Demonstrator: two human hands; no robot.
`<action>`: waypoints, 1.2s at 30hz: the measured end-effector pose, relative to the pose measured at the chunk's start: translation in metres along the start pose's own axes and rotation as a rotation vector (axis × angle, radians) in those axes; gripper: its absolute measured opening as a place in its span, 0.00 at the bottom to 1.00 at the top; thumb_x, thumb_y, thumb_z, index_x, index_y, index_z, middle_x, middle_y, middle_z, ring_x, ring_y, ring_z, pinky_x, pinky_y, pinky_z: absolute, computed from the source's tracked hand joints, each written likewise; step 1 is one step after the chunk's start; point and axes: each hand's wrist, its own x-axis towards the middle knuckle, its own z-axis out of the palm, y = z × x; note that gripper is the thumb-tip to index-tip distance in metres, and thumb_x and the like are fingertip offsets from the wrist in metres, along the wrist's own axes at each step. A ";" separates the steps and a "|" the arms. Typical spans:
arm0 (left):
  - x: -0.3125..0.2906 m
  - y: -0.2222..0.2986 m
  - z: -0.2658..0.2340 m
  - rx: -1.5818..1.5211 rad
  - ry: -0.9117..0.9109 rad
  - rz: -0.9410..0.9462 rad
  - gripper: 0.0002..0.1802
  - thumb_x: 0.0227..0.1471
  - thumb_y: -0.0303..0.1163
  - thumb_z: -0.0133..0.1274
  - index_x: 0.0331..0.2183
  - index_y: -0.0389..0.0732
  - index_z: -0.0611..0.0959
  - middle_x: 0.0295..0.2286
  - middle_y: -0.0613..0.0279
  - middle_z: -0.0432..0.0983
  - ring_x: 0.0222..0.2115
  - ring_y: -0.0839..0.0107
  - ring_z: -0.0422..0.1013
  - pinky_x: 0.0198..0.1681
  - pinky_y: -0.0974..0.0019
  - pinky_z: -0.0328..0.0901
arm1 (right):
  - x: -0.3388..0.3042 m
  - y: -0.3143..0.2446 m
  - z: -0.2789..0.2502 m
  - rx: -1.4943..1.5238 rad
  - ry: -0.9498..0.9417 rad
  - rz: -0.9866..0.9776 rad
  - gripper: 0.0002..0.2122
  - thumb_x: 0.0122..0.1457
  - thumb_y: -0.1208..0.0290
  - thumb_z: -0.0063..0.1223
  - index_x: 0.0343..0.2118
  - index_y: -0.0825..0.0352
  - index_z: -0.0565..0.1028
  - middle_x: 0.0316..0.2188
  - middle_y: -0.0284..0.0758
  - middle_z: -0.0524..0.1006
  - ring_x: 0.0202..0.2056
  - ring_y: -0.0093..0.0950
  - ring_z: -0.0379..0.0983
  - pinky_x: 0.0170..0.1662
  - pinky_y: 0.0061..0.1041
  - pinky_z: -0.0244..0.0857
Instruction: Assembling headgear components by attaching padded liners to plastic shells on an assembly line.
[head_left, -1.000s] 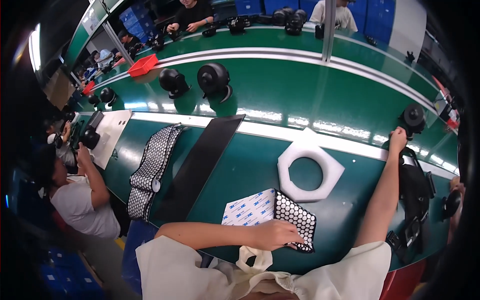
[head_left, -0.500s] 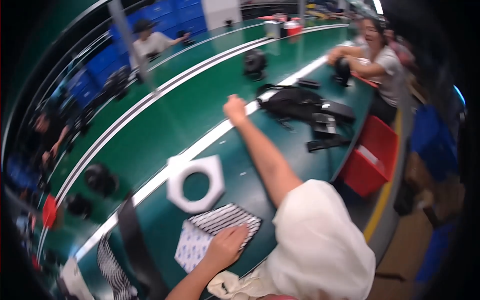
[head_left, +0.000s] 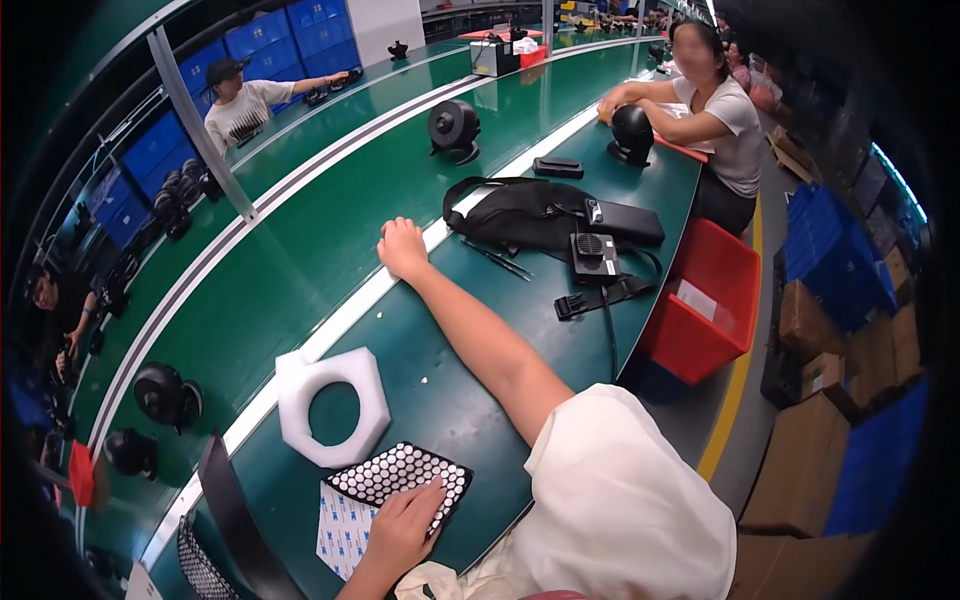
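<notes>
My left hand [head_left: 405, 522] lies on a black sheet with white hexagon dots [head_left: 400, 472], its fingers closed over the sheet's near edge. Beside it, partly under the dotted sheet, is white backing paper [head_left: 342, 528] with blue print. Stretched far forward, my right hand [head_left: 403, 248] rests loosely closed on the white strip [head_left: 345, 313] along the bench edge, and nothing shows in it. A white foam block [head_left: 293, 415] with a round hole lies flat between the two hands, beyond the dotted sheet.
On the dark green bench [head_left: 480, 420] lie a black bag [head_left: 515, 215], tweezers [head_left: 497, 260] and a small black device [head_left: 594, 258]. Round black machines [head_left: 455, 130] stand on the green conveyor. A red bin [head_left: 705, 300] is at right. A person [head_left: 715, 125] leans on the bench.
The whole view has shifted, so things sit further left and appear sharper. My right hand has come down onto the white strip; my left hand stays on the dotted sheet.
</notes>
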 end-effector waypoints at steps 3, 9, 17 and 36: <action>0.001 -0.001 0.000 0.000 0.014 0.003 0.25 0.26 0.22 0.56 0.36 0.35 0.74 0.40 0.58 0.70 0.36 0.65 0.67 0.37 0.66 0.62 | 0.000 -0.002 0.003 -0.110 -0.023 -0.054 0.13 0.45 0.66 0.50 0.31 0.67 0.68 0.34 0.39 0.67 0.41 0.34 0.62 0.45 0.31 0.55; 0.005 0.001 -0.004 0.002 -0.014 0.002 0.23 0.29 0.23 0.55 0.36 0.35 0.74 0.41 0.60 0.69 0.38 0.66 0.66 0.39 0.66 0.62 | 0.001 0.004 0.004 -0.204 -0.024 -0.066 0.17 0.44 0.64 0.52 0.33 0.69 0.67 0.36 0.41 0.67 0.43 0.36 0.60 0.50 0.32 0.51; -0.002 -0.007 -0.002 0.010 -0.011 0.028 0.23 0.29 0.23 0.54 0.36 0.35 0.75 0.40 0.61 0.70 0.37 0.67 0.67 0.39 0.67 0.62 | 0.000 -0.001 0.009 -0.273 -0.090 -0.032 0.20 0.47 0.63 0.49 0.40 0.73 0.65 0.43 0.47 0.64 0.51 0.42 0.54 0.55 0.34 0.44; -0.008 -0.017 0.004 -0.050 0.007 0.036 0.26 0.27 0.22 0.52 0.38 0.35 0.74 0.42 0.59 0.69 0.38 0.66 0.67 0.40 0.67 0.62 | 0.008 0.011 0.032 0.372 0.180 -0.046 0.12 0.42 0.75 0.42 0.32 0.71 0.70 0.30 0.45 0.69 0.35 0.37 0.65 0.40 0.32 0.60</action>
